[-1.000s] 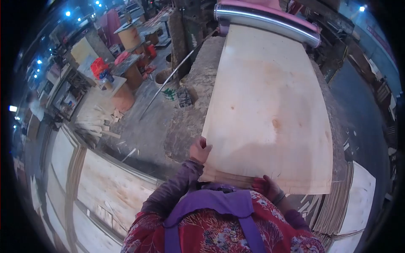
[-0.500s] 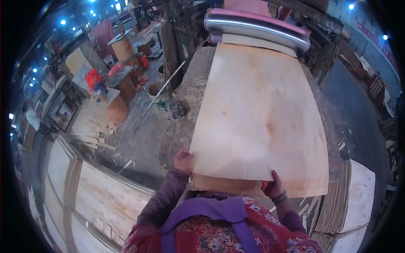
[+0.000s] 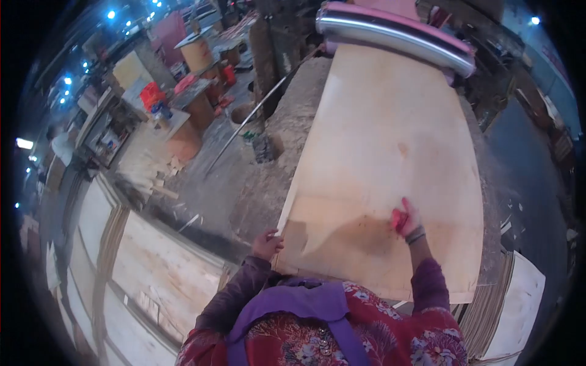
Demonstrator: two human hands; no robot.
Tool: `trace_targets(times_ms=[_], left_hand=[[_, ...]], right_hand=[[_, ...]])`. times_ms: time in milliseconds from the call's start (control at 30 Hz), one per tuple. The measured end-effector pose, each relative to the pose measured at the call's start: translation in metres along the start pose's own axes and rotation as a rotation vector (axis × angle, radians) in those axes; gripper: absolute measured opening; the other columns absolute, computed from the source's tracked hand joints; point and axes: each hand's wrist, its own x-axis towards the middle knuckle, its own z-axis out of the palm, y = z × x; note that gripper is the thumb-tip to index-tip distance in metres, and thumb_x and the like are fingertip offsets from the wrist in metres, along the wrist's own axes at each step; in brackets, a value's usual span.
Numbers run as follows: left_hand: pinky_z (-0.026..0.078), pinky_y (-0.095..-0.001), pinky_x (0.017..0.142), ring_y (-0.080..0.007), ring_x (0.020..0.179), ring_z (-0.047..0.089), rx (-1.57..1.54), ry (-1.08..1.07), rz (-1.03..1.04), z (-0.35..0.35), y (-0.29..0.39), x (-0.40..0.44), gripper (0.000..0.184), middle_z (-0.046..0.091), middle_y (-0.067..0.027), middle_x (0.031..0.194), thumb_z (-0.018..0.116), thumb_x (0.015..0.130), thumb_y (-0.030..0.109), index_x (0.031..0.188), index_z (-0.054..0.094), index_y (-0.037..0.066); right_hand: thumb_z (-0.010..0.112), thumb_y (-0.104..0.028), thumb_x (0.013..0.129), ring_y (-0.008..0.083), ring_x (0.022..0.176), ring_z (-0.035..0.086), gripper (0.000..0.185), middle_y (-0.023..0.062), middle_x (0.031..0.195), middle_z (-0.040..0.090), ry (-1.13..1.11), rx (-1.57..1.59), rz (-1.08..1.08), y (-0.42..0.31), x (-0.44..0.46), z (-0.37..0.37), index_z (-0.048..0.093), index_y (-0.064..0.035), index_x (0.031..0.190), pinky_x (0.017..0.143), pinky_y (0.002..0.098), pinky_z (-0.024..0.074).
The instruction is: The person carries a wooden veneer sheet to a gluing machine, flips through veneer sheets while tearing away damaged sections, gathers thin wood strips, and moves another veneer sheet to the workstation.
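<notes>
Saw the far edge of the wood sheet vanish at the metal roller; could not tell whether under it or merely against it. Lost the near edge partly behind the purple apron, at the end away from the roller. Found the sheet lying flat on the near side of the roller, pale toward it and tan farther from it, with a shadow across the tan part. Could not tell one sheet from two overlapping ones there. Made out a person far to the left of the roller, blurred and partly lost in clutter. Saw the stacked sheets, right of and nearer than the roller, cut off at the lower border.

Noticed green marks beside a bucket, left of and nearer than the roller; too blurred to read as letters.

Saw the left hand at the sheet's left edge, well away from the roller, palm low and fingers loosely bent; could not tell whether pinching the edge or only touching it. Saw the right hand over the sheet, closer to the roller, forearm reaching forward, wrist ringed by a dark band. Saw one finger stretched toward the roller, the others folded, with red on them; could not tell anything held, nor contact with the wood.
</notes>
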Motion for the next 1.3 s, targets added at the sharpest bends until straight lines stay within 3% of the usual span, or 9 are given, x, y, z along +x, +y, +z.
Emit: trace_targets(times_ms=[167, 200, 267, 300, 633, 733, 800, 1000, 1300], left_hand=[[0.048, -0.0289, 0.056, -0.0180, 0.064, 0.059, 0.320, 0.062, 0.168, -0.008, -0.029, 0.007, 0.038, 0.060, -0.0124, 0.081, 0.058, 0.076, 0.009, 0.112, 0.049, 0.000], [0.048, -0.0305, 0.057, -0.0194, 0.062, 0.059, 0.428, 0.076, 0.312, -0.007, -0.031, 0.006, 0.040, 0.061, -0.0131, 0.078, 0.060, 0.073, 0.011, 0.111, 0.051, 0.001], [0.048, -0.0340, 0.063, -0.0243, 0.069, 0.058, 0.613, 0.107, 0.322, -0.002, -0.027, -0.001, 0.043, 0.060, -0.0159, 0.082, 0.060, 0.072, 0.015, 0.112, 0.052, 0.004], [0.047, -0.0375, 0.069, -0.0292, 0.076, 0.058, 0.800, 0.121, 0.341, 0.003, -0.024, -0.004, 0.046, 0.059, -0.0188, 0.087, 0.060, 0.070, 0.019, 0.113, 0.052, 0.006], [0.039, -0.0450, 0.085, -0.0379, 0.098, 0.047, 1.120, 0.180, 0.382, 0.028, -0.016, 0.000, 0.046, 0.051, -0.0230, 0.102, 0.058, 0.068, 0.029, 0.110, 0.055, 0.013], [0.040, -0.0464, 0.083, -0.0357, 0.096, 0.049, 1.160, 0.017, 0.378, 0.024, -0.010, 0.014, 0.040, 0.051, -0.0219, 0.104, 0.059, 0.067, 0.031, 0.102, 0.058, 0.011], [0.040, -0.0484, 0.081, -0.0349, 0.098, 0.047, 1.680, -0.207, 0.356, 0.031, 0.001, 0.013, 0.037, 0.048, -0.0204, 0.109, 0.060, 0.066, 0.031, 0.095, 0.059, 0.009], [0.042, -0.0443, 0.080, -0.0360, 0.096, 0.046, 1.278, 0.219, 0.440, 0.051, -0.034, 0.018, 0.047, 0.046, -0.0202, 0.104, 0.064, 0.064, 0.034, 0.100, 0.054, 0.006], [0.045, -0.0419, 0.081, -0.0391, 0.092, 0.054, 0.939, -0.047, 0.245, 0.041, -0.008, 0.030, 0.059, 0.053, -0.0209, 0.100, 0.064, 0.065, 0.031, 0.112, 0.046, 0.000]], right_hand=[[0.056, -0.042, 0.080, 0.0214, 0.069, 0.056, 0.040, 0.0091, 0.065, 0.056, -0.526, 0.203, 0.128, -0.038, 0.093, -0.018, 0.055, -0.0024, 0.077, 0.063, 0.0298, 0.0459], [0.056, -0.042, 0.080, 0.0214, 0.069, 0.056, 0.040, 0.0091, 0.065, 0.056, -0.529, 0.203, 0.147, -0.035, 0.090, 0.000, 0.055, -0.0024, 0.077, 0.063, 0.0298, 0.0459], [0.055, -0.037, 0.081, 0.0239, 0.092, 0.055, 0.033, 0.0117, 0.092, 0.061, 0.015, 0.268, -0.086, -0.029, 0.078, 0.032, 0.055, -0.0055, 0.088, 0.080, 0.0359, 0.0449], [0.053, -0.034, 0.083, 0.0252, 0.103, 0.052, 0.032, 0.0123, 0.109, 0.056, -0.191, 0.311, -0.009, -0.020, 0.087, 0.014, 0.051, -0.0087, 0.102, 0.086, 0.0396, 0.0432], [0.049, -0.030, 0.086, 0.0211, 0.101, 0.052, 0.032, 0.0059, 0.108, 0.057, -0.158, 0.006, -0.048, 0.079, -0.045, 0.018, 0.051, -0.0115, 0.112, 0.085, 0.0365, 0.0425], [0.048, -0.032, 0.086, 0.0201, 0.097, 0.054, 0.033, 0.0061, 0.106, 0.058, -0.167, 0.129, 0.155, 0.100, -0.087, 0.012, 0.052, -0.0111, 0.111, 0.083, 0.0369, 0.0426], [0.048, -0.033, 0.086, 0.0204, 0.096, 0.054, 0.034, 0.0066, 0.106, 0.058, -0.104, 0.141, 0.171, 0.110, -0.115, 0.013, 0.052, -0.0110, 0.111, 0.083, 0.0375, 0.0425], [0.046, -0.035, 0.086, 0.0220, 0.093, 0.056, 0.036, 0.0073, 0.106, 0.058, -0.039, 0.177, 0.141, 0.131, -0.160, 0.013, 0.051, -0.0109, 0.112, 0.080, 0.0398, 0.0439], [0.046, -0.042, 0.085, 0.0225, 0.094, 0.055, 0.043, 0.0092, 0.106, 0.057, -0.088, 0.150, 0.258, 0.149, -0.188, -0.004, 0.051, -0.0097, 0.114, 0.080, 0.0381, 0.0446]])
